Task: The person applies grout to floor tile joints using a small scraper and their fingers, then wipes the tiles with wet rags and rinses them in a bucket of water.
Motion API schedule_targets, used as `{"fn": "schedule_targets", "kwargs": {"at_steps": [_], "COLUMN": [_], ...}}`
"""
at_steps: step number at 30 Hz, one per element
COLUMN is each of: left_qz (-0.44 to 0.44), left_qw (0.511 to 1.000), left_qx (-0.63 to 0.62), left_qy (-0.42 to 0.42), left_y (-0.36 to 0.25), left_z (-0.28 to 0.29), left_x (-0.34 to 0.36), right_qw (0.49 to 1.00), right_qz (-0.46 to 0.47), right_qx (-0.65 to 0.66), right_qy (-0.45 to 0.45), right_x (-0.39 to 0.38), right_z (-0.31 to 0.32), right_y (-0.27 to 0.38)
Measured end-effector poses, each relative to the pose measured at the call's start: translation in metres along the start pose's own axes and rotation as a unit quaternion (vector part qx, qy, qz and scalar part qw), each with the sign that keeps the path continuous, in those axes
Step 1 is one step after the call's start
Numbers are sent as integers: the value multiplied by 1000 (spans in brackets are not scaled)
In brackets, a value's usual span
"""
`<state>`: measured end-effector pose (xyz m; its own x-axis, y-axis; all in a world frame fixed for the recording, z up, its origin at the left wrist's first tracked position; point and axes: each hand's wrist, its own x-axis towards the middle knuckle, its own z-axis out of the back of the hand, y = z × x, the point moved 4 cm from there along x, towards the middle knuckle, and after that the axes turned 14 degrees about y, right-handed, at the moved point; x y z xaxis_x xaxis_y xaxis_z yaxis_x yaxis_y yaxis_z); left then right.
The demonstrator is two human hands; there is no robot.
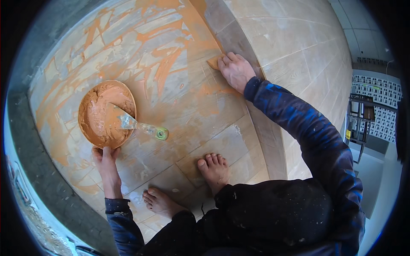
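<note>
My left hand (107, 160) grips the near rim of a round bowl (81, 112), fingers underneath and thumb at the edge. Thick orange grout paste (100, 96) fills much of it. A putty knife (147, 129) rests in the bowl, its smeared blade in the paste and its handle sticking out over the rim to the right. Closed around a small flat spreader (213, 62) coated in orange, my right hand (237, 71) is down at the corner where the tiled floor meets the upright tiled edge. Most of the spreader is hidden by my fingers.
Orange smears cover the wood-look floor tiles (158, 64), densest at the far side. A raised tiled step (294, 55) runs along the right. My bare feet (213, 170) stand on the tiles nearby. A grey ledge (47, 183) borders the left; a dark metal frame (359, 119) stands far right.
</note>
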<state>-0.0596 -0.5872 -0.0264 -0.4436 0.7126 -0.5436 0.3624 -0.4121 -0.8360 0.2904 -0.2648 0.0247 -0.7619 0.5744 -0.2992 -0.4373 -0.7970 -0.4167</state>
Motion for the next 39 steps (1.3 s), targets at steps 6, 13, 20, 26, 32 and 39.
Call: {"fn": "schedule_targets", "kwargs": {"at_steps": [6, 13, 20, 26, 32, 39], "left_qz": [-12, -10, 11, 16, 14, 16], "left_qw": [1000, 1000, 1000, 1000, 999, 995], "left_qx": [2, 7, 4, 19, 35, 86], "left_qy": [-2, 19, -7, 10, 8, 45], "left_y": [12, 10, 2, 6, 21, 19], "left_z": [11, 10, 25, 24, 27, 13], "left_x": [4, -10, -22, -23, -23, -23], "right_qw": [998, 993, 907, 836, 806, 650], "right_qz": [34, 28, -61, -181, -180, -190], "right_qx": [-1, 83, 313, 502, 554, 716], "right_qy": [51, 82, 274, 131, 102, 167], "right_x": [-83, -200, -313, -259, -259, -248], "right_z": [-8, -12, -11, 39, 61, 42], "right_y": [37, 68, 118, 95, 94, 96]}}
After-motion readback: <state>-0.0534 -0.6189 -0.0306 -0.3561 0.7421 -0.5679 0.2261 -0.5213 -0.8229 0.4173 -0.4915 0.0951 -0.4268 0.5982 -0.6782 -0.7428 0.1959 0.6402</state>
